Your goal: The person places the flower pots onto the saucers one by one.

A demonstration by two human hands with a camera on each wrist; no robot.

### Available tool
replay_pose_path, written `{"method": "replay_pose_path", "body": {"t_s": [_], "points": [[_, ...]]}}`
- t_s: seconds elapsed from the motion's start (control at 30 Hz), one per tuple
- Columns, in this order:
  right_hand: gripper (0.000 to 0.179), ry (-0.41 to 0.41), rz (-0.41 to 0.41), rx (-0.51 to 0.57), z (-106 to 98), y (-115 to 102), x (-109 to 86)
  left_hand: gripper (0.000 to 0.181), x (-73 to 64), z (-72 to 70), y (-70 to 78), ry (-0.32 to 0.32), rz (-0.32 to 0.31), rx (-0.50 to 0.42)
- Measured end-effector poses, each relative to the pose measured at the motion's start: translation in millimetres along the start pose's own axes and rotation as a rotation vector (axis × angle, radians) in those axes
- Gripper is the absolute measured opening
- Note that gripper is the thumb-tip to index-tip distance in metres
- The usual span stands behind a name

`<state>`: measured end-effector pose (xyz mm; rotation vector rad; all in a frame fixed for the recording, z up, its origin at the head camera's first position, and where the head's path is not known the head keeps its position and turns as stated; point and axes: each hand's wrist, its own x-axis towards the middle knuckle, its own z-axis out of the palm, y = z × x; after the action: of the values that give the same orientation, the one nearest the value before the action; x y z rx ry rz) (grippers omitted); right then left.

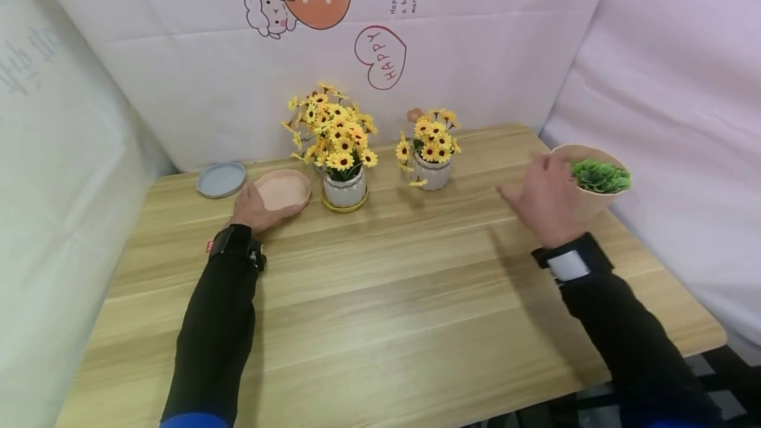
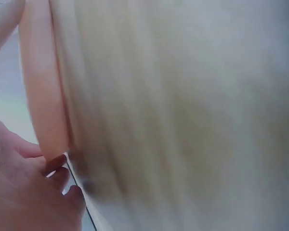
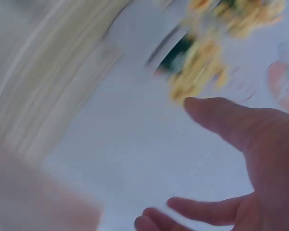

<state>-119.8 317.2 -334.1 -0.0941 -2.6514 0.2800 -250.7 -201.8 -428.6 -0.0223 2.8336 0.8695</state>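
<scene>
Pale-pink round shallow saucer (image 1: 284, 189) on the light wood-grain surface (image 1: 368, 296), far left side — left hand (image 1: 254, 211) grips its rim, thumb and fingers on opposite edges. Pale-pink pot with green leaves (image 1: 594, 202), tilted, at far right; right hand (image 1: 548, 198) beside it, fingers spread wide, contact unclear. Grey round saucer (image 1: 221, 179) left of the pink one; two whitish pots of yellow flowers (image 1: 345, 191) between the hands, left one on a yellow saucer (image 1: 345, 209).

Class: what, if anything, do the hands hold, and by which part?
The left hand grips the shallow, round pink dish by its outer side; the right hand holds nothing.
</scene>
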Motion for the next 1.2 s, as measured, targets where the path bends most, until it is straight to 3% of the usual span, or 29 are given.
{"method": "replay_pose_path", "body": {"t_s": [0.1, 0.17, 0.3, 0.47, 0.73, 1.2], "points": [[0.071, 0.093, 0.004, -0.111, 1.3, 26.2, 4.8, 0.132, 1.0, -1.7, 0.3, -0.01, -0.001, -0.006], [0.061, 0.111, -0.01, -0.135, 6.4, 38.9, 7.1, 0.131, 2.2, -1.5, 0.3, -0.015, -0.006, -0.007], [0.051, 0.019, 0.025, -0.129, 18.6, 51.5, 13.0, 0.131, 2.7, -0.5, 0.4, -0.035, -0.018, -0.004], [0.055, -0.035, 0.078, -0.258, 34.6, 51.8, 22.7, 0.134, 0.9, -1.9, 1.4, -0.061, -0.032, 0.0], [0.048, -0.081, 0.295, -0.334, 55.8, 51.2, 42.0, 0.134, -1.0, -6.3, 4.4, -0.049, -0.024, -0.005], [0.051, -0.177, 0.337, -0.341, 57.7, 57.7, 51.9, 0.134, -7.9, -10.7, 5.9, -0.061, 0.012, 0.027]]}}
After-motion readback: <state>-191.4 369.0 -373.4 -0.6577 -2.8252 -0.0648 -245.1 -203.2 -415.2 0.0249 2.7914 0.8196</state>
